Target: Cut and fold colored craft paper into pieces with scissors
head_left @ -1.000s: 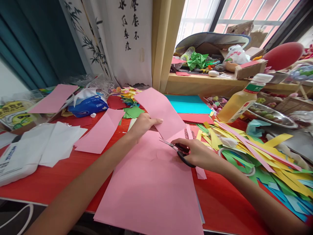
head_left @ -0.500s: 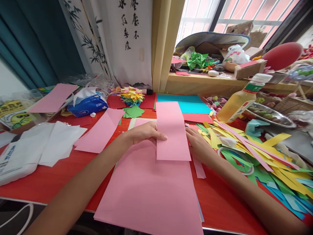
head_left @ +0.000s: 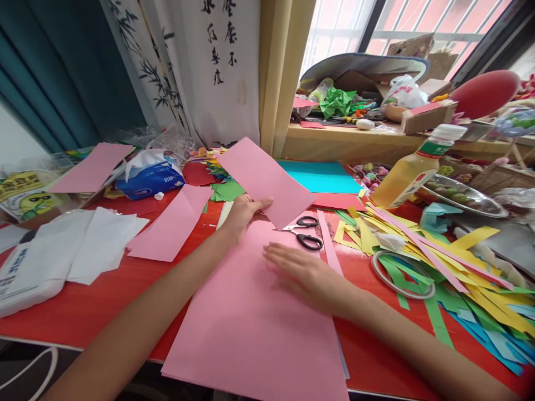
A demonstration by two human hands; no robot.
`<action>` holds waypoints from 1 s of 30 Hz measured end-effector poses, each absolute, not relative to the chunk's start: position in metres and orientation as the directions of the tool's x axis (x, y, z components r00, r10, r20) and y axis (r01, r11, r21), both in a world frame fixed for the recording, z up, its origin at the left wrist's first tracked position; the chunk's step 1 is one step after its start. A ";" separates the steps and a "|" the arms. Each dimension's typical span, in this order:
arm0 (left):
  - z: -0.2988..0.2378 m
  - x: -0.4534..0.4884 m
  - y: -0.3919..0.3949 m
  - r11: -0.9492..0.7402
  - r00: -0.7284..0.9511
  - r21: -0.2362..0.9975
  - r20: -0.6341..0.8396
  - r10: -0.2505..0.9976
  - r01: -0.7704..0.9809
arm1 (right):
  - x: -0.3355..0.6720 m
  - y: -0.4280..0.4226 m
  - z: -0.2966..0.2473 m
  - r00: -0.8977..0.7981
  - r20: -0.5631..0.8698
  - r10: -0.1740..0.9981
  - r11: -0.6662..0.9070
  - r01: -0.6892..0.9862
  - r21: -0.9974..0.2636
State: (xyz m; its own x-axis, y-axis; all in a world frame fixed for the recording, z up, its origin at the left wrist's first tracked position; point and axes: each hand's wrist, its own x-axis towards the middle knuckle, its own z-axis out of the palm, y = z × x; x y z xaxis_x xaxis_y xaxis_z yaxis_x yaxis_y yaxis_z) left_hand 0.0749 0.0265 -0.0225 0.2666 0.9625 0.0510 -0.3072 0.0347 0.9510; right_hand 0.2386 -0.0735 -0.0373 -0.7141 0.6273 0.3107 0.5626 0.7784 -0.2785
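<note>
My left hand [head_left: 242, 214] pinches a cut pink paper rectangle [head_left: 265, 181] by its lower edge and holds it tilted above the table. My right hand [head_left: 303, 275] lies flat, fingers spread, on the large pink sheet [head_left: 251, 323] that covers the near part of the red table [head_left: 104, 301]. Black-handled scissors [head_left: 305, 231] lie loose on the table just beyond my right hand, beside a thin pink strip [head_left: 328, 245].
A heap of yellow, green, pink and blue paper strips [head_left: 451, 262] and a tape ring [head_left: 401, 273] fill the right side. A yellow bottle [head_left: 412, 170] leans there. More pink sheets [head_left: 171, 225], white paper [head_left: 83, 245] and a tissue pack [head_left: 150, 175] lie left. The windowsill [head_left: 359, 142] is cluttered.
The scissors left my right hand and now lie on the table. My right hand came down flat on the big sheet. My left hand lifted the cut piece and turned it leftward.
</note>
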 end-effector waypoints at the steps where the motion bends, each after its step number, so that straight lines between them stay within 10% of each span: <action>1: -0.029 0.078 0.027 0.040 0.242 0.952 0.037 0.970 -0.304 | 0.234 -0.078 -0.038 -0.763 0.256 0.594 0.802 0.533 -0.271; 15: -0.045 0.087 0.024 0.039 0.177 0.980 -0.004 0.984 -0.193 | 0.301 -0.133 -0.039 -0.682 -0.016 0.731 0.678 0.728 -0.104; 30: -0.046 0.089 0.023 0.054 0.142 0.985 -0.031 0.989 -0.164 | 0.367 -0.167 -0.061 -0.457 0.171 0.873 0.396 0.868 0.299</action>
